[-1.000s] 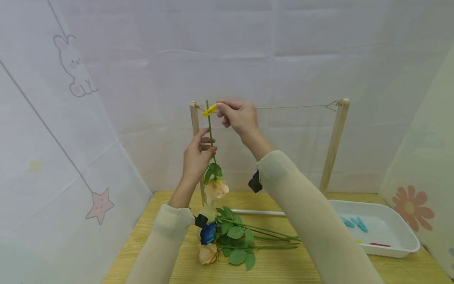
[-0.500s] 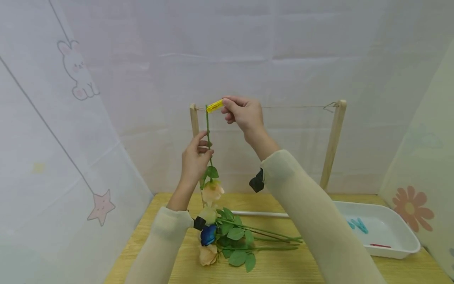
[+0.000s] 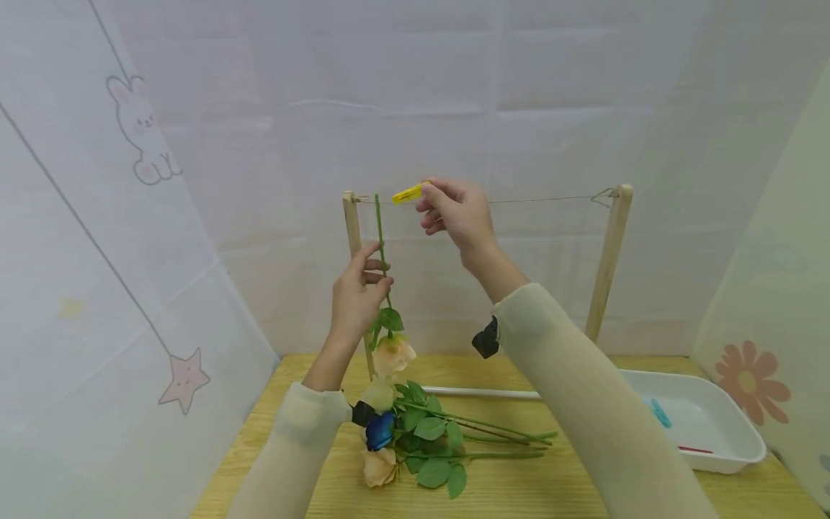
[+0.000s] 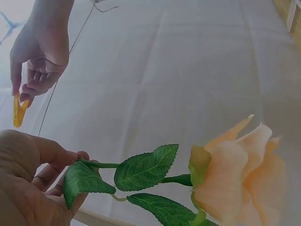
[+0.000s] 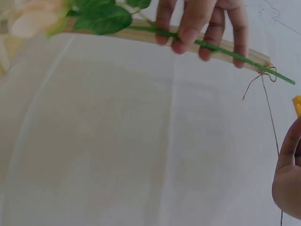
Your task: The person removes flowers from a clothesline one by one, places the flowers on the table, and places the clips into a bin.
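My left hand (image 3: 359, 292) pinches the green stem of a peach rose (image 3: 393, 355), which hangs head down with its cut end at the height of the twine (image 3: 538, 200). In the left wrist view the rose's bloom (image 4: 235, 176) and leaves point away from the fingers. My right hand (image 3: 462, 216) pinches a yellow clothespin (image 3: 408, 193) between thumb and forefinger, a short way right of the stem's top and overlapping the twine. The right wrist view shows the stem (image 5: 221, 49) crossing the left fingers, its tip past the twine's knot, with the clothespin (image 5: 297, 104) apart from it.
Two wooden posts (image 3: 609, 263) hold the twine. Several roses, among them a blue one (image 3: 380, 431) and a peach one (image 3: 379, 467), lie on the wooden table (image 3: 311, 461) below. At the right a white tray (image 3: 720, 404) holds a blue clothespin (image 3: 661, 413) and a red one (image 3: 695, 450).
My right hand has drawn the yellow clothespin rightward, away from the stem it overlapped before. The left hand and rose have dropped slightly, the stem's tip now lower against the twine.
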Action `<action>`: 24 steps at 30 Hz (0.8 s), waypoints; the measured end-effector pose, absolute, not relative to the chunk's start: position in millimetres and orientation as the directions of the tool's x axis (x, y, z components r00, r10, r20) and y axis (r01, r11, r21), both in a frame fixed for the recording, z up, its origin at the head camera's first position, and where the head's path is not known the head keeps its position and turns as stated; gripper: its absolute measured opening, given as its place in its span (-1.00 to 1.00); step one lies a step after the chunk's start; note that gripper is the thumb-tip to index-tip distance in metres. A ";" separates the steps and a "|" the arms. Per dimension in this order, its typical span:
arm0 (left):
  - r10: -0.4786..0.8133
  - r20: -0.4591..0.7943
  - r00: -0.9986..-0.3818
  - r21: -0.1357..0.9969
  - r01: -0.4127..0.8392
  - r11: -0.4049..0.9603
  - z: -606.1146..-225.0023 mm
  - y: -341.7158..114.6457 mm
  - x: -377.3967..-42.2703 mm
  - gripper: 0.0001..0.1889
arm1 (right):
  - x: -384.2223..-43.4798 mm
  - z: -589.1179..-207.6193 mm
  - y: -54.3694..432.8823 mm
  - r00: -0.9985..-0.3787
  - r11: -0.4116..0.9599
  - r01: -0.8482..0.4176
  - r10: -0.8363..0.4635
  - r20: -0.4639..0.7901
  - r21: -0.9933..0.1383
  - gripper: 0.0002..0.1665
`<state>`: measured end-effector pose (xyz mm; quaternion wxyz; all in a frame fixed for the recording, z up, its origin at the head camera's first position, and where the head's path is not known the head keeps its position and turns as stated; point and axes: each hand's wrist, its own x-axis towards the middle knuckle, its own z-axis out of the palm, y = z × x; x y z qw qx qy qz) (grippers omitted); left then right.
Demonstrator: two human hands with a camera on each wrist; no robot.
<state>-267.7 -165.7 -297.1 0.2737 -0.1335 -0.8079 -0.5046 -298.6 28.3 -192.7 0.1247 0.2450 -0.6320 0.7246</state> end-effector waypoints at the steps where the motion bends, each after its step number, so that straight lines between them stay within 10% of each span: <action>1: -0.056 0.577 -0.815 0.741 0.494 0.454 -296.9 -165.7 -266.9 -0.36 | -299.3 -195.2 30.8 -0.841 -0.164 -0.498 -0.145 0.520 -0.851 -0.55; 24: 0.067 0.584 -0.809 0.704 0.545 0.455 -310.7 -167.0 -249.8 -0.27 | -278.3 -230.6 81.2 -0.789 -0.085 -0.537 -0.300 0.536 -0.839 -0.54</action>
